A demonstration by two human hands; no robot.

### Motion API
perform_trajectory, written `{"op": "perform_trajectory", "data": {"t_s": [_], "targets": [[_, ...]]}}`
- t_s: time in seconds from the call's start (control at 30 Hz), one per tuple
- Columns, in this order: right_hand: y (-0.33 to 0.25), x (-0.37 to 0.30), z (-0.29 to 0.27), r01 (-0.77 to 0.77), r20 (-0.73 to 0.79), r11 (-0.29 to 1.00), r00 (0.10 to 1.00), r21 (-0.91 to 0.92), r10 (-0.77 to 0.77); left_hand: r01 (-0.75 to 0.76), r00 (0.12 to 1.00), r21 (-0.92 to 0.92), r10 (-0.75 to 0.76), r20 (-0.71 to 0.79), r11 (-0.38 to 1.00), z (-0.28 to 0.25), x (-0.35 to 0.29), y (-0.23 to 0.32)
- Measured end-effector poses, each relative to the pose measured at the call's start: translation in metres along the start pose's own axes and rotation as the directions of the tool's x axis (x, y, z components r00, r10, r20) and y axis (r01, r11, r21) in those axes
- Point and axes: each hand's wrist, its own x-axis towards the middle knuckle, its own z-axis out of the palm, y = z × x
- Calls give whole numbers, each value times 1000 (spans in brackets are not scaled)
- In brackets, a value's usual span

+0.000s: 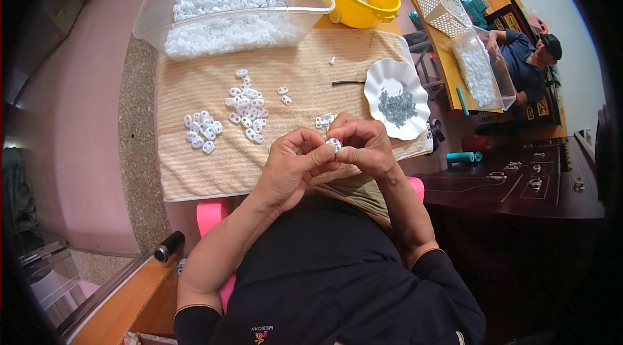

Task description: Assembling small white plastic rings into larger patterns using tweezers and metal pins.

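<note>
Close to my body, at the towel's near edge, my left hand point(295, 165) and my right hand point(365, 148) meet. Pinched between both sets of fingertips is a small white plastic piece point(333, 144) with dark spots on its face. Just beyond my fingers lie a few white pieces point(324, 121), partly hidden by my right hand. To the right stands a white plate with a wavy rim point(378, 75), holding a heap of tiny dark grey bits point(397, 108). Two loose groups of white oval two-holed pieces, a nearer-left pile point(202, 130) and a middle pile point(246, 108), rest on the left side.
A striped towel point(195, 179) covers the table. At the back are a clear bin point(318, 11) of white pieces and a yellow tub point(363, 15). A thin black rod point(347, 83) lies left of the plate. Another person point(522, 53) sits at a table on the right.
</note>
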Motion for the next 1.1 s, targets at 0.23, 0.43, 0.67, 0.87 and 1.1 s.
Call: {"op": "perform_trajectory", "data": {"t_s": [0.23,0.43,0.67,0.87,1.1], "targets": [[-11,-1,6,-25,-27,997,999,-73,23,2,1000,8,-2,18,1000,6,-4,1],[-18,-3,12,-34,-36,995,999,-96,31,23,999,73,-24,21,997,6,-2,-1],[-11,-3,10,-152,-72,987,986,-54,148,25,999,33,-26,22,999,-4,3,-1],[-12,-2,7,-231,-75,973,971,-14,229,50,999,57,-49,-14,997,-4,3,0],[-13,2,5,-110,-96,993,990,-44,105,37,999,101,-35,-29,994,-3,3,1]]}}
